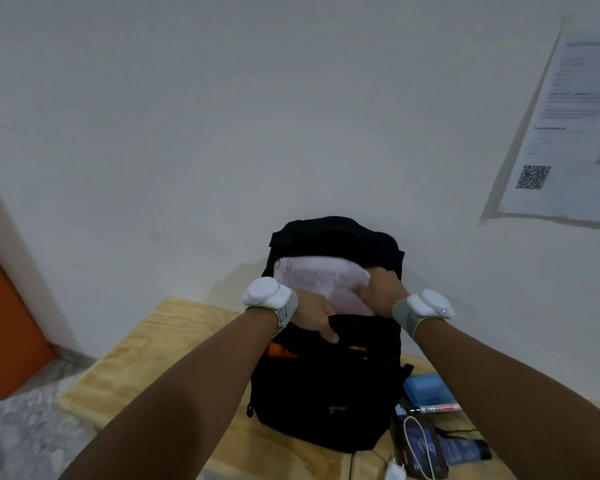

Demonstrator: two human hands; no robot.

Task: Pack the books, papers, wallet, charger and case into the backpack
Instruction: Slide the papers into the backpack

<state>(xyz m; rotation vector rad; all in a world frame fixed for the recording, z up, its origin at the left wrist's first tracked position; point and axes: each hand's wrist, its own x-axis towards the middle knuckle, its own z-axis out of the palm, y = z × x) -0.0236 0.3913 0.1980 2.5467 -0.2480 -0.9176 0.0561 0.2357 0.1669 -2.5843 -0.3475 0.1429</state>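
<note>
Single head-worn, wide-angle view looking forward and down.
It sits close above a backpack [329, 375] on a wooden table [146, 368], facing a white wall [257, 116].

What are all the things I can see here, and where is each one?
backpack: one, black, upright on the bench against the wall, top open
papers: one sheaf, white, sticking out of the backpack's top
bench: one, pale wood, under the backpack
case: one, blue, on the bench right of the backpack
marker: one, white and red, in front of the case
charger: one, white with cable, near bottom edge
notice: one, white, on the wall at right
wristbands: two, white, one on each wrist
left hand: holds the backpack's front edge
right hand: grips the papers
</note>
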